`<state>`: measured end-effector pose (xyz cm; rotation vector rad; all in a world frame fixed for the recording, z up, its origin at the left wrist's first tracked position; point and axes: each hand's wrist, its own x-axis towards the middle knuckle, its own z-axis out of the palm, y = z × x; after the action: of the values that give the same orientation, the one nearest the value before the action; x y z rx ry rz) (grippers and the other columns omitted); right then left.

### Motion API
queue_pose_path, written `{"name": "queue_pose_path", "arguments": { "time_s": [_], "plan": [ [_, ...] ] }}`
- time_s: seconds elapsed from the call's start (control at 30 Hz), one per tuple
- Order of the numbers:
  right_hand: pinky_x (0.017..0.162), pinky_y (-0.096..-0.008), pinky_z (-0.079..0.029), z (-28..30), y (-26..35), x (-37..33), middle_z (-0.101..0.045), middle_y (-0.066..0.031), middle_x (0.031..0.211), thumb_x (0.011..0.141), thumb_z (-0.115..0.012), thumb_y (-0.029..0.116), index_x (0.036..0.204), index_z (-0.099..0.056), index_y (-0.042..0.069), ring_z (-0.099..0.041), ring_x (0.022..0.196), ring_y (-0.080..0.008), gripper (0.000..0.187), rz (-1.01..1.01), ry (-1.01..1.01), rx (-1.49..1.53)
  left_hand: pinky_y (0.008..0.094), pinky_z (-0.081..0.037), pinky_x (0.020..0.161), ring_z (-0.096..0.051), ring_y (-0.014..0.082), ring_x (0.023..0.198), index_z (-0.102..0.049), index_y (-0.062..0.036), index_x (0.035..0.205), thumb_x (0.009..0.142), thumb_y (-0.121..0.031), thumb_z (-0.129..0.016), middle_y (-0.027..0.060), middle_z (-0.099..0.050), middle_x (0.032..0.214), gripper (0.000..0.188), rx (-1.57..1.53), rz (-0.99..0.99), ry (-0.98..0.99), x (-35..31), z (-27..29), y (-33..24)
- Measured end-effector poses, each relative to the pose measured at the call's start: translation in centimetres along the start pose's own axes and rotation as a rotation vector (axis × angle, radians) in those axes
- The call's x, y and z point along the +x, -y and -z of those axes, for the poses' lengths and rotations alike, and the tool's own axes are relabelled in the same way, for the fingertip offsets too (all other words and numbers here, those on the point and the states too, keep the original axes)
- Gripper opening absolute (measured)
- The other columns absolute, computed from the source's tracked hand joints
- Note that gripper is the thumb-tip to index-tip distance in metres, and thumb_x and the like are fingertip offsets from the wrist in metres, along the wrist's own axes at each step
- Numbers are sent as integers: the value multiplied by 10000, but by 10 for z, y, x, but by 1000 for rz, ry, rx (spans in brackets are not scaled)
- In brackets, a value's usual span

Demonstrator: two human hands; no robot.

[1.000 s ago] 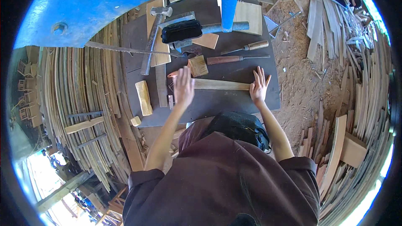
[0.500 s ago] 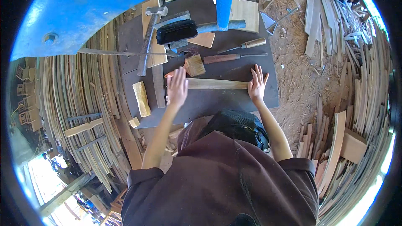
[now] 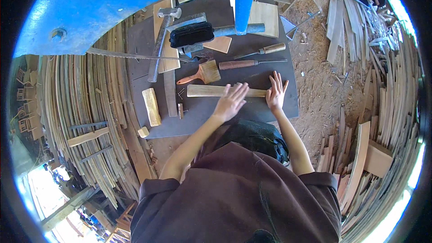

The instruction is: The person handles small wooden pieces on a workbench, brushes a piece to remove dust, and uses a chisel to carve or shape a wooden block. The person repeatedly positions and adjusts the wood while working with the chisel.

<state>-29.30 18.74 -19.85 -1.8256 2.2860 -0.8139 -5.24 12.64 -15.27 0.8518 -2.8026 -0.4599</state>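
A pale wooden stick (image 3: 204,91), shaped like a tool handle, lies across the dark tabletop (image 3: 198,116). My left hand (image 3: 231,102) is flat over its middle, fingers stretched out. At its right end my right hand (image 3: 276,93) touches it with fingers spread on the table. Just beyond the stick is a wide paintbrush (image 3: 204,73) with an orange-brown handle. A chisel with a reddish handle (image 3: 238,64) lies past it, and another wooden-handled tool (image 3: 273,48) farther back. Small nails (image 3: 181,92) and a little wood piece (image 3: 181,110) rest left of the stick.
A hammer (image 3: 168,12) and long wood strips lie at the table's left. A wood block (image 3: 151,107) sits near the front left. A blue post (image 3: 245,9) and blue metal part (image 3: 108,13) overhang the far side. Stacked boards (image 3: 94,117) flank the table.
My left hand has moved right along the stick, from its left end to its middle, uncovering that end and the paintbrush handle. My right hand stays in place.
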Motion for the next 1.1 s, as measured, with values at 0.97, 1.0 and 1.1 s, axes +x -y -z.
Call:
{"name": "queue_pose_path", "arguments": {
  "time_s": [0.97, 1.0, 1.1],
  "plan": [
    [1184, -604, -61, 1, 3, -1, -379, -126, 1531, 815, -490, 108, 1340, -512, 51, -295, 1455, -296, 528, -18, -7, 9, 598, -134, 1159, -223, 234, 1490, -269, -123, 1548, 979, -279, -521, 73, -256, 1609, 641, 146, 304, -173, -61, 26, 82],
    [1183, -605, -62, 1, 5, -1, -380, -127, 1530, 816, -491, 108, 1338, -512, 50, -295, 1455, -297, 525, -20, -8, 14, 603, -110, 1162, -183, 243, 1501, -229, -122, 1560, 992, -290, -483, 66, -212, 1625, 645, 226, 427, -145, -73, 31, 89],
    [1182, -607, -63, 4, 6, -2, -377, -128, 1531, 821, -489, 109, 1335, -513, 49, -292, 1455, -298, 519, -30, -8, 18, 598, -100, 1168, -148, 248, 1509, -208, -104, 1562, 985, -332, -481, 72, -169, 1636, 678, 227, 522, -191, -75, 24, 85]
  ]
}}
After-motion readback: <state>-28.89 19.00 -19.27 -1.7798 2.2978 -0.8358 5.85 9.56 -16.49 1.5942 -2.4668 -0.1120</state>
